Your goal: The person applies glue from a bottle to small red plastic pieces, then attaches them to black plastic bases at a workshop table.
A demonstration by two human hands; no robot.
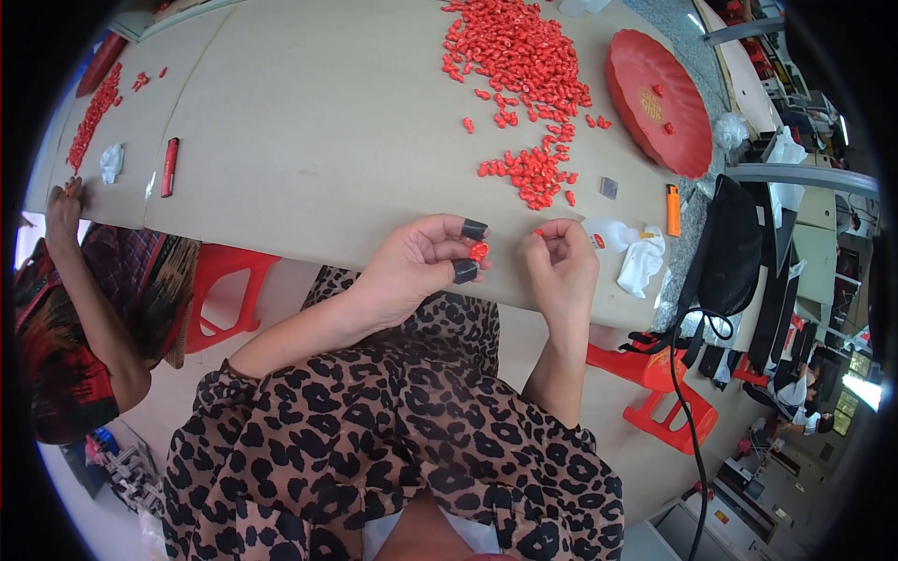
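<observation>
Between the taped thumb and forefinger of my left hand is a small glossy red bead-like piece. Black tape wraps those two fingertips. To its right, just apart, my right hand is closed in a pinch; a speck of red shows at its fingertips, too small to name. Both hands are over the near edge of the beige table. Beyond them lies a small cluster of similar red pieces, trailing from a large heap at the far side.
A scalloped red tray holds a few pieces at far right. Nearby are an orange lighter, a crumpled white tissue and a black bag. At left, another person's hand touches a row of red pieces. Red stools stand below.
</observation>
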